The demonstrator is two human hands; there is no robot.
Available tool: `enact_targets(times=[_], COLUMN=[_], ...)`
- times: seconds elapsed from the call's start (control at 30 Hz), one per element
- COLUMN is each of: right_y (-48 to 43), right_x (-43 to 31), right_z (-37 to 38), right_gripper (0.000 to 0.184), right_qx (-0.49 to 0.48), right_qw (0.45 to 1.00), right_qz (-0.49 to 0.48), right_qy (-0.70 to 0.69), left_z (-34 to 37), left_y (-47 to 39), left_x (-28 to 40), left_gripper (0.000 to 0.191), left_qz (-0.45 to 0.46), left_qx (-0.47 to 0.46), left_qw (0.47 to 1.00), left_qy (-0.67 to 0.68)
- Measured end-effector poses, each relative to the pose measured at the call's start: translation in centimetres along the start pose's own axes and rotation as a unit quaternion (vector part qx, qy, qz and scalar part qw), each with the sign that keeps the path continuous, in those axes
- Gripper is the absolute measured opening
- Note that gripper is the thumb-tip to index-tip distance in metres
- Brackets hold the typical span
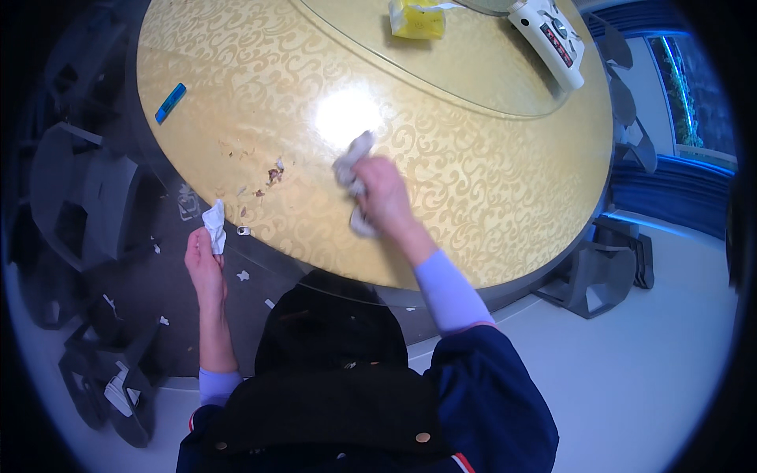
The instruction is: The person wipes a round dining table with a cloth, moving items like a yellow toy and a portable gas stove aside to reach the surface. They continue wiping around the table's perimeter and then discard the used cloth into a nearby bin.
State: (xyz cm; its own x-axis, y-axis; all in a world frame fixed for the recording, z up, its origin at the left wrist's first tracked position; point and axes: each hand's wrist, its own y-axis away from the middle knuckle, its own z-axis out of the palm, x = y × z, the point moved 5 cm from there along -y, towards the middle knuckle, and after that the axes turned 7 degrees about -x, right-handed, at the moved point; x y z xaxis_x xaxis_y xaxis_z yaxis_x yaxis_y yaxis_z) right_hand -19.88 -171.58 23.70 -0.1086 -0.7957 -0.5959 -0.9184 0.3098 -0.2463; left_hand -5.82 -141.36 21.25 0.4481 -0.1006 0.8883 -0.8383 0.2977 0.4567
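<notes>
My right hand [381,192] grips a crumpled greyish cloth [349,168] on the glossy, gold-patterned round table [473,195]; hand and cloth are slightly blurred. At the table's left front edge, my left hand [206,257] pinches a crumpled white tissue [214,224]. Reddish-brown food scraps [275,174] and small crumbs lie on the tabletop between my hands. A small metal pull tab [243,230] sits at the table edge, just right of the tissue.
A blue-green lighter-like item [171,103] lies near the left edge. On the raised glass turntable [449,83] are a yellow tissue pack [417,22] and a white portable stove [547,41]. Grey chairs [597,275] surround the table. Paper scraps [243,275] litter the dark floor at left.
</notes>
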Motion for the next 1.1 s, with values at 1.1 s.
enact_targets(times=[1.1], right_y=[-8.4], right_x=[7.1], right_z=[2.2], right_gripper=[0.041], right_qx=[0.105], right_qw=[0.987], right_qz=[0.077], right_qy=[-0.093], left_z=[-6.1], left_y=[2.3], left_x=[-2.1], left_gripper=[0.020], left_qz=[0.002], left_qx=[0.133], left_qw=[0.991], left_qy=[0.016])
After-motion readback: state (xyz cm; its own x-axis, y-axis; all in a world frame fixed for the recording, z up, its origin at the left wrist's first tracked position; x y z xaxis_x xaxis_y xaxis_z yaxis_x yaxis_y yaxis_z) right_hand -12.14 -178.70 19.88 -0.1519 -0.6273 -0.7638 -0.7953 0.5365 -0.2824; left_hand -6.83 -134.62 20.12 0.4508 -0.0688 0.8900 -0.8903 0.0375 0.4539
